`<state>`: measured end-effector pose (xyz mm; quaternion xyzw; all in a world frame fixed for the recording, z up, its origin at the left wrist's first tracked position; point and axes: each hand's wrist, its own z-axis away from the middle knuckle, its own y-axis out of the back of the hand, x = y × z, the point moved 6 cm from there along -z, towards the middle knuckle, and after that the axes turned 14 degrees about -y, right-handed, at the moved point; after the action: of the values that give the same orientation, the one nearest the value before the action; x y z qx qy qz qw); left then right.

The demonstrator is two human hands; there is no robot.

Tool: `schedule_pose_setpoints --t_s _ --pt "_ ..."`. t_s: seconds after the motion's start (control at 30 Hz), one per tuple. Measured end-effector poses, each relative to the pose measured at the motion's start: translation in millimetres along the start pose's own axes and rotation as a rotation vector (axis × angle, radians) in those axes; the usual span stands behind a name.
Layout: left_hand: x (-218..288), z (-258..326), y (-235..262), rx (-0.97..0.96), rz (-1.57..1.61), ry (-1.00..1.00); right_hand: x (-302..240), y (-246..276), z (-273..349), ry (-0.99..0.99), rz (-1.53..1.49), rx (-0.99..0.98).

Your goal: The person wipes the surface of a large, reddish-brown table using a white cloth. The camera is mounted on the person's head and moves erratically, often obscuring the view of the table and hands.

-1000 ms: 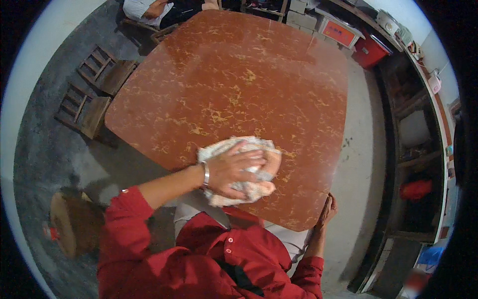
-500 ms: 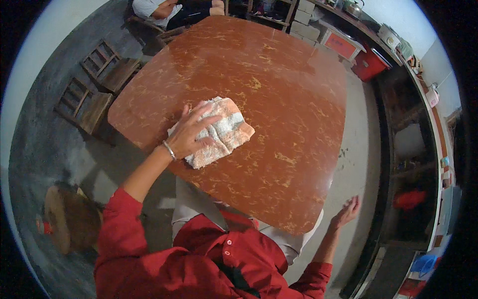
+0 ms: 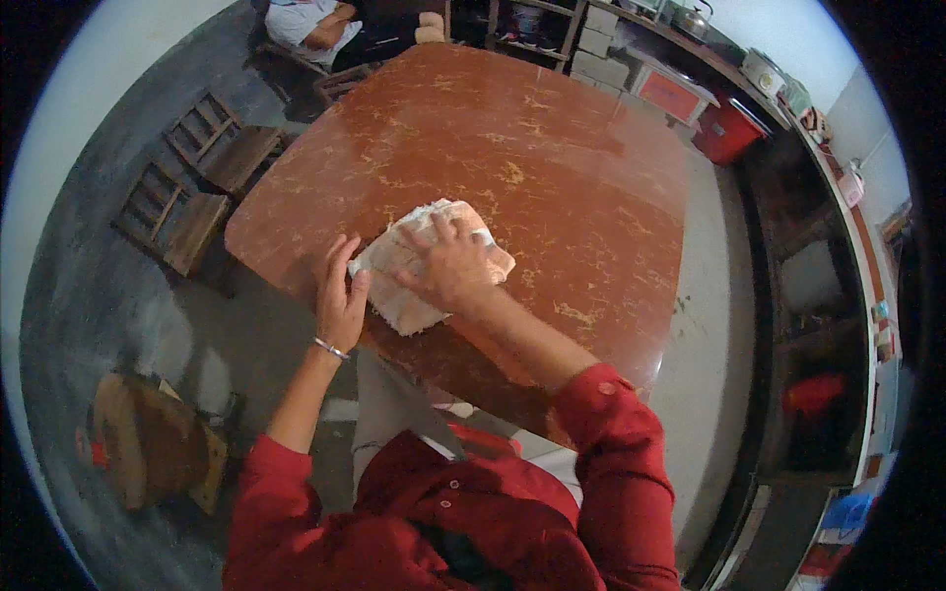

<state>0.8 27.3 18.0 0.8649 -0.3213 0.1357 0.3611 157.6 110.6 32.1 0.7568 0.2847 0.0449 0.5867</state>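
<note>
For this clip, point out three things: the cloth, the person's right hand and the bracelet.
Cloth (image 3: 398, 302): head view, on its uncovered lower-left part.
Right hand (image 3: 453, 270): head view, on the back of the hand.
Bracelet (image 3: 331, 349): head view, on the visible stretch of its band.

On the table (image 3: 443, 128), a glossy, smooth finish, with soft reflections of light and marble-like veins; whether stone, plastic or lacquered wood, not possible to tell. In the cloth (image 3: 399, 303), rough and fluffy textile, quite matt. For the bracelet (image 3: 331, 349), shiny metal. For the red shirt (image 3: 503, 522), plain matt fabric, with folds and small smooth buttons (image 3: 453, 485). In the chairs (image 3: 195, 231), dull brown wood. For the bin (image 3: 724, 133), smooth red plastic by its look; for the kettle (image 3: 690, 22), shiny metal. On the floor (image 3: 705, 325), matt, rather rough cement, by appearance.
</note>
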Motion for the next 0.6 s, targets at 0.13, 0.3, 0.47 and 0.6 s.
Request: schedule_pose_setpoints --t_s 0.13,0.3,0.47,0.6 --pt "16 5 -2 0.015 -0.021 -0.001 -11 -19 32 0.12 -0.011 -0.038" --pt "42 18 -26 -0.098 0.002 -0.052 46 35 121 0.202 -0.066 -0.148" --pt "52 21 -33 -0.241 -0.131 -0.092 175 63 112 -0.106 0.03 -0.096" --pt "51 14 -44 -0.257 -0.112 -0.096 298 67 66 -0.3 0.198 0.178"
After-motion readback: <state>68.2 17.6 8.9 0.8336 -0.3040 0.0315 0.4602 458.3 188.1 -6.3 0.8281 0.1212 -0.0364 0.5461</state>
